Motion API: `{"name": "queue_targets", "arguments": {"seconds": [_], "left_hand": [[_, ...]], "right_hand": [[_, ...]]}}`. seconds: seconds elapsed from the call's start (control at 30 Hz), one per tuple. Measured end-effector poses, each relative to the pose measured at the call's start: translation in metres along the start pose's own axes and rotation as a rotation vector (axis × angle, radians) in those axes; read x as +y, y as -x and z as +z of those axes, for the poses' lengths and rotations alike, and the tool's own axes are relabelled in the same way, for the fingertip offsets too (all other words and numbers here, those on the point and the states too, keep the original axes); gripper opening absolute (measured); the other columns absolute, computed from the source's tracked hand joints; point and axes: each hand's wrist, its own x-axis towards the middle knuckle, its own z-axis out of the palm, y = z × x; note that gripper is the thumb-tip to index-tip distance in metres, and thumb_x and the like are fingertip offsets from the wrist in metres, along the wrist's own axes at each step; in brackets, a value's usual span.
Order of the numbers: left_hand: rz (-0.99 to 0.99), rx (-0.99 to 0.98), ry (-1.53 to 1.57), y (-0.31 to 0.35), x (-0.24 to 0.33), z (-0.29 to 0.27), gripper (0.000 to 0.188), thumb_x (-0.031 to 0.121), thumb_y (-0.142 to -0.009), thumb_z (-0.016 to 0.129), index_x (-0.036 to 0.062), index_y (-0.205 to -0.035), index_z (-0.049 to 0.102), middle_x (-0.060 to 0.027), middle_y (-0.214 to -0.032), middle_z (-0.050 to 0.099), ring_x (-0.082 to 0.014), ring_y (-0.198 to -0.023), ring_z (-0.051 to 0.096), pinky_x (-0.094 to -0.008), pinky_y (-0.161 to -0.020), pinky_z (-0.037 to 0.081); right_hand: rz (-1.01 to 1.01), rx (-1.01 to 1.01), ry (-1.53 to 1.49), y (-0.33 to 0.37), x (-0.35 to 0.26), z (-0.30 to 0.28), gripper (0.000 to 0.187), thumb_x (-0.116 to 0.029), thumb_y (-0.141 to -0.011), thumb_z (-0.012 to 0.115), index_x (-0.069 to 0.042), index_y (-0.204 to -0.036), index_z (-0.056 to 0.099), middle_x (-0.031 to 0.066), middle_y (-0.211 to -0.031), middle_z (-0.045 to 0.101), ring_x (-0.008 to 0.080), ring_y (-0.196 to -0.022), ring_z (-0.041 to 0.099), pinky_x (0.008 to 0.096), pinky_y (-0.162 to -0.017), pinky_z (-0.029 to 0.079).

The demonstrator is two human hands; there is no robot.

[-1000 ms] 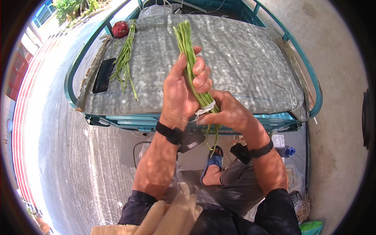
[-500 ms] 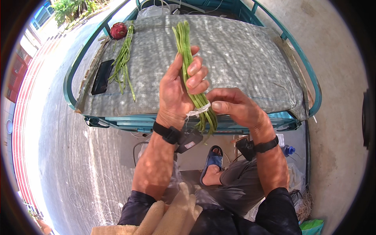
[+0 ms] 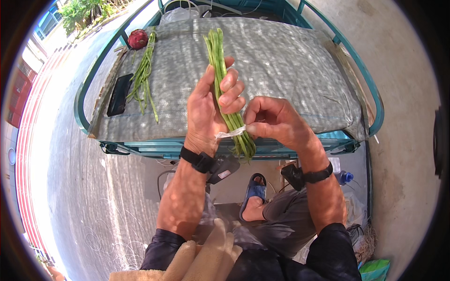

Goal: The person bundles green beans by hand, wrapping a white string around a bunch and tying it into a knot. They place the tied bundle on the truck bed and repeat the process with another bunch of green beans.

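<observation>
My left hand (image 3: 206,105) is wrapped round a bundle of long green beans (image 3: 217,54), held tilted above the near edge of a grey woven sheet (image 3: 290,70). A thin white strip (image 3: 231,134) circles the beans low down, just below my left fingers, with a loose end beside my left wrist. Pinched at the strip's right side are the thumb and forefinger of my right hand (image 3: 281,122). The bean ends hang below the strip, curled and bunched.
Left on the sheet are a dark phone (image 3: 120,95), a looser bunch of green beans (image 3: 143,70) and a red dragon fruit (image 3: 138,39). A teal metal rail (image 3: 368,84) borders the cart bed. A tan towel (image 3: 206,255) lies by my lap.
Both hands and the bundle have shifted slightly left. My right thumb and forefinger have come together on the white strip, which sits more level across the beans.
</observation>
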Motion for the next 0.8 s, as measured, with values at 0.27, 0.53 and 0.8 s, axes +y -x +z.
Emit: {"name": "queue_targets", "arguments": {"seconds": [0.27,0.53,0.8], "left_hand": [[0.006,0.059,0.002,0.0,0.001,-0.003,0.04,0.02,-0.113,0.04,-0.0113,-0.137,0.046,-0.007,-0.088,0.044,-0.0127,-0.069,0.044,-0.0256,-0.051,0.038],[-0.039,0.071,0.002,0.0,-0.001,-0.007,0.039,0.021,-0.113,0.04,-0.0108,-0.134,0.048,-0.007,-0.087,0.045,-0.0134,-0.069,0.044,-0.0262,-0.052,0.039],[-0.047,0.09,0.017,-0.003,-0.003,-0.01,0.039,0.022,-0.113,0.042,-0.0104,-0.134,0.049,-0.0067,-0.087,0.045,-0.0142,-0.069,0.045,-0.0276,-0.054,0.041]], "right_hand": [[-0.042,0.121,0.195,0.0,-0.014,0.012,0.011,-0.001,-0.089,0.071,-0.001,-0.095,0.062,-0.0021,-0.089,0.062,0.0054,-0.083,0.06,0.0256,-0.071,0.052],[-0.099,0.106,0.39,0.0,-0.013,0.008,0.008,0.0,-0.087,0.069,-0.002,-0.09,0.063,-0.0014,-0.087,0.062,0.006,-0.079,0.061,0.0255,-0.065,0.053],[-0.096,0.184,0.441,0.002,-0.02,0.01,0.007,0.0,-0.085,0.069,-0.001,-0.089,0.063,0.0012,-0.085,0.063,0.0078,-0.077,0.063,0.0265,-0.059,0.054]]}}
